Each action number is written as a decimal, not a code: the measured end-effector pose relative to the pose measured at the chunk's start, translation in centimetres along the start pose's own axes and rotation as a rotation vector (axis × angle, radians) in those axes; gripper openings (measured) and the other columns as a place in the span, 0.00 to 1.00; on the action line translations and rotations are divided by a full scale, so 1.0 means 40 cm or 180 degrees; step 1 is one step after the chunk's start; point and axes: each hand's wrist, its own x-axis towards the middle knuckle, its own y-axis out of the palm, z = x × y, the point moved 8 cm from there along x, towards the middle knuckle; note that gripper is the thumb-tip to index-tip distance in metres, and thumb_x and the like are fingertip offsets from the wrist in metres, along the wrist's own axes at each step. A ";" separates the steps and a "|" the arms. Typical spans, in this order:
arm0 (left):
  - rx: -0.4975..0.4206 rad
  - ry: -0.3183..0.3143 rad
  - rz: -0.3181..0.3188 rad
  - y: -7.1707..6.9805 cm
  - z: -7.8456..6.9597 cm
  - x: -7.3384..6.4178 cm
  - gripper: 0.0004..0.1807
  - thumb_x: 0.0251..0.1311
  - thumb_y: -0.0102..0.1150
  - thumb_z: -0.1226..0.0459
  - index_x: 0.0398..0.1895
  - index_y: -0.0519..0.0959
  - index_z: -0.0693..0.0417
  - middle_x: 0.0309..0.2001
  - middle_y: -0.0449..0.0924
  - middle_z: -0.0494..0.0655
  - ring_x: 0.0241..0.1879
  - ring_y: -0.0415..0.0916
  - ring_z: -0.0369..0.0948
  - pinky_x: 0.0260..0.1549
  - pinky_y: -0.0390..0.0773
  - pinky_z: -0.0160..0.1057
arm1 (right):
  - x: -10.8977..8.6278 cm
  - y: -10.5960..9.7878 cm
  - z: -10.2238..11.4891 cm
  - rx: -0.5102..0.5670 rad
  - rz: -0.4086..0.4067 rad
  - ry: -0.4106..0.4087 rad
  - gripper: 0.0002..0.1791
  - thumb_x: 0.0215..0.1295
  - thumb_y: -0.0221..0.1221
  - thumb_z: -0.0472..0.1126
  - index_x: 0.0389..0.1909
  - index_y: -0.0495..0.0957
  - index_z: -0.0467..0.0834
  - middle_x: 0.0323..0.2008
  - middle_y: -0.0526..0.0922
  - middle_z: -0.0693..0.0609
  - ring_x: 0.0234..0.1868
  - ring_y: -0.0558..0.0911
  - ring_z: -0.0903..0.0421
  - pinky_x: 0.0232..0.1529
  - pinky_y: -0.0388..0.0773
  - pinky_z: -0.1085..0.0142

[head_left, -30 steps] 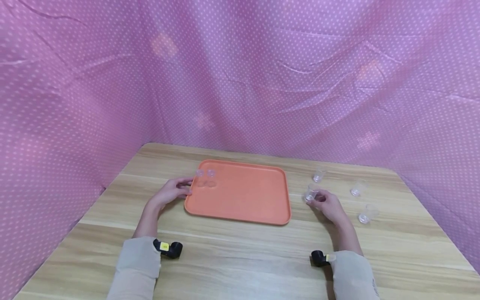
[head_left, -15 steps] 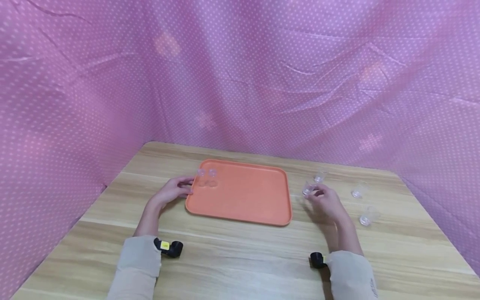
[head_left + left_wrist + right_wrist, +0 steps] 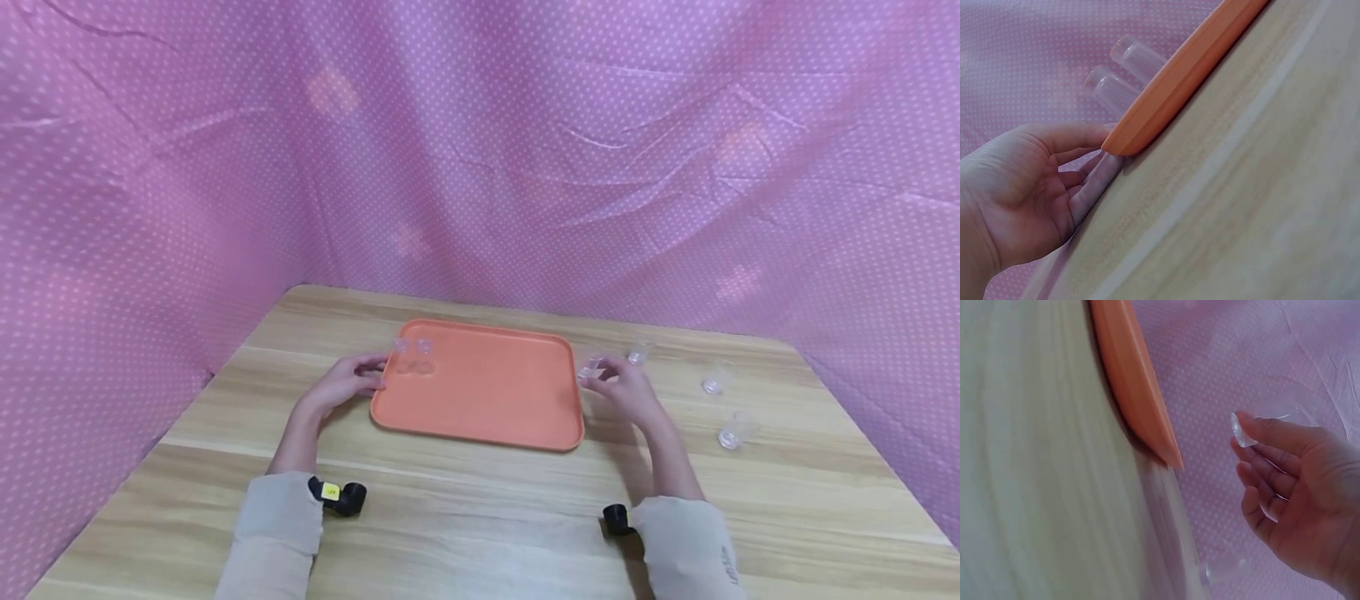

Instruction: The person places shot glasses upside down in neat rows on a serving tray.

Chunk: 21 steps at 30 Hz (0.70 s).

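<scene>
My right hand pinches a small clear shot glass between thumb and fingers, just beside the right rim of the orange tray. In the right wrist view the held glass lies tilted, its thick base toward the tray and well above the table. My left hand holds the tray's left edge; in the left wrist view, fingers touch its rim and reach under its corner. Two clear shot glasses stand side by side in the tray's far left corner.
Right of the tray, three more shot glasses stand on the wooden table: one behind my right hand, a far glass and a nearer glass. A pink dotted curtain surrounds the table's back and sides.
My right hand has lifted the shot glass off the table and carried it left to the tray's right rim. My left hand and the tray stay in place.
</scene>
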 end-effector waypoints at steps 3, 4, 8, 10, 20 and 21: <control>-0.0004 -0.0033 -0.0022 0.001 -0.002 -0.002 0.31 0.57 0.54 0.72 0.64 0.58 0.71 0.59 0.63 0.68 0.47 0.74 0.50 0.46 0.77 0.40 | 0.009 0.013 0.025 -0.0046 -0.0040 -0.0038 0.16 0.53 0.64 0.35 0.42 0.76 0.31 0.32 0.79 0.40 0.34 0.76 0.46 0.28 0.73 0.66; -0.0002 -0.0050 -0.0033 0.001 -0.002 -0.003 0.31 0.57 0.55 0.72 0.64 0.58 0.70 0.60 0.62 0.68 0.47 0.74 0.50 0.46 0.77 0.40 | 0.012 0.018 0.034 -0.0049 -0.0047 -0.0050 0.16 0.53 0.64 0.35 0.42 0.77 0.31 0.31 0.79 0.40 0.33 0.76 0.46 0.27 0.72 0.66; 0.0031 -0.0078 -0.0063 0.000 -0.003 -0.006 0.31 0.57 0.54 0.72 0.65 0.57 0.70 0.60 0.61 0.67 0.48 0.72 0.50 0.46 0.76 0.40 | 0.032 0.038 0.065 -0.0036 -0.0062 -0.0122 0.16 0.53 0.65 0.36 0.41 0.77 0.32 0.32 0.79 0.41 0.33 0.77 0.49 0.27 0.73 0.66; 0.0045 -0.0064 -0.0065 0.000 -0.004 -0.007 0.31 0.57 0.54 0.73 0.65 0.57 0.70 0.60 0.61 0.67 0.48 0.72 0.51 0.46 0.76 0.40 | 0.045 0.049 0.078 -0.0036 -0.0039 -0.0153 0.17 0.53 0.65 0.37 0.42 0.77 0.33 0.32 0.80 0.42 0.33 0.77 0.49 0.27 0.73 0.67; 0.0051 -0.0066 -0.0083 0.001 -0.001 -0.006 0.31 0.57 0.55 0.73 0.64 0.58 0.70 0.60 0.62 0.67 0.47 0.73 0.50 0.45 0.77 0.39 | 0.103 0.107 0.139 0.0026 0.0146 -0.0107 0.14 0.53 0.65 0.40 0.39 0.79 0.37 0.28 0.79 0.45 0.31 0.76 0.52 0.26 0.74 0.66; 0.0047 -0.0056 -0.0075 0.001 -0.001 -0.005 0.31 0.57 0.55 0.73 0.64 0.58 0.70 0.60 0.62 0.67 0.47 0.73 0.50 0.45 0.77 0.39 | 0.108 0.115 0.144 0.0038 0.0183 -0.0106 0.14 0.53 0.65 0.41 0.38 0.79 0.38 0.28 0.80 0.46 0.30 0.77 0.52 0.26 0.74 0.66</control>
